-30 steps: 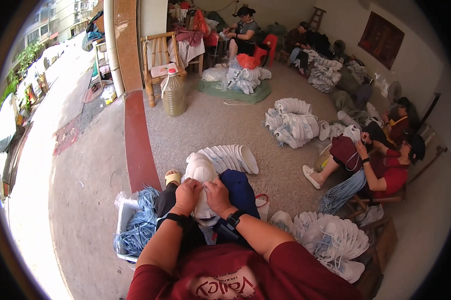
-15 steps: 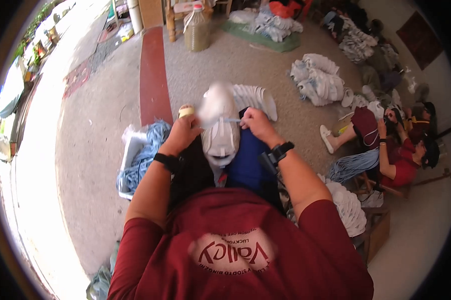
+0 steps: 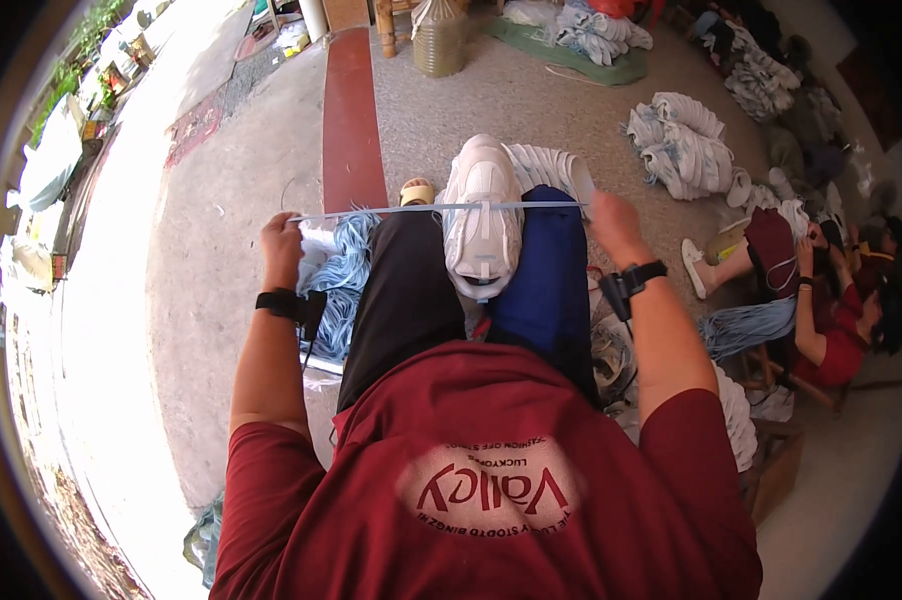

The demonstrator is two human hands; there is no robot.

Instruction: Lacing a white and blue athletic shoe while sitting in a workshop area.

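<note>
A pale grey-white sneaker (image 3: 481,252) is held between my knees, toe pointing away from me. A light blue shoelace (image 3: 396,209) runs through the sneaker's upper and stretches nearly straight out to both sides. My left hand (image 3: 282,248) is closed on one end, out beyond my left knee. On the other side, past my blue-clad right knee, my right hand (image 3: 617,228) grips the opposite end. Beside my left leg, loose blue shoelaces (image 3: 343,300) lie heaped in a white container. Just beyond the sneaker sits a row of nested white shoe uppers (image 3: 559,170).
Bundled white shoes (image 3: 679,148) lie on the floor ahead right, with more on a green sheet (image 3: 571,55). A large plastic jug (image 3: 439,40) stands at the far side. To the right sits a co-worker (image 3: 831,330) in dark red, near hanging blue laces (image 3: 746,325).
Both hands have moved far apart, drawing the lace out to the sides across the sneaker. The sneaker, blurred at its toe before, now shows sharply. The whole view has shifted slightly.
</note>
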